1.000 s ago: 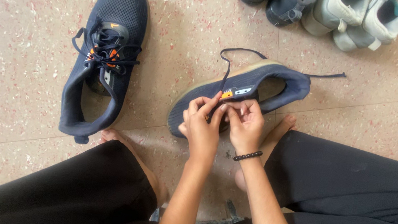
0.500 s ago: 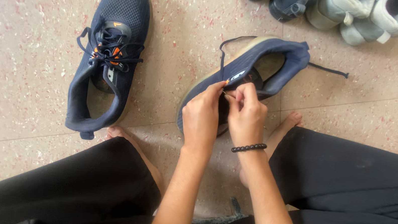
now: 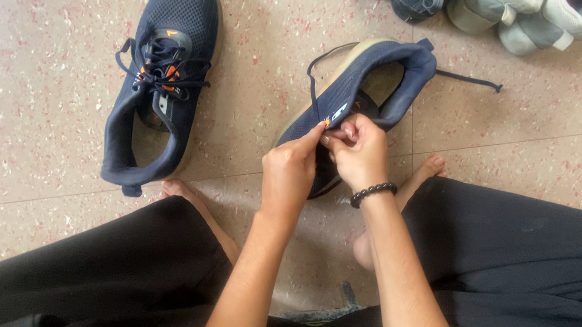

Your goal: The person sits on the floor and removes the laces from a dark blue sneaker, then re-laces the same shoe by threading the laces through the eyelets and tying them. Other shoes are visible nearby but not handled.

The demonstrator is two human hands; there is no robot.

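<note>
Navy running shoe [image 3: 375,78] in hand is the thing being worked on; going from the left, its mate [image 3: 162,66] comes first, lying flat on the speckled floor [image 3: 26,153], toe pointing away, dark laces [image 3: 161,74] threaded through orange eyelets and left loose. Next comes the left hand [image 3: 289,174], fingers closed in a pinch at the tilted shoe's lacing area, thumb and forefinger tight on what looks like the lace. Just beside it the right hand [image 3: 363,150], with a black bead bracelet [image 3: 374,193] at the wrist, is likewise pinched shut at the same spot, its fingertips touching the left hand's. The held shoe is tipped on its side between the person's knees, pale sole edge up and heel opening toward the far right; a thin dark lace [image 3: 468,79] trails from it onto the floor. It should handle as light, with a soft knit upper that folds easily and a stiffer sole; the sole rim or heel collar would give the surest hold. Farther right, at the top edge, sit dark and grey shoes [image 3: 516,14].
</note>
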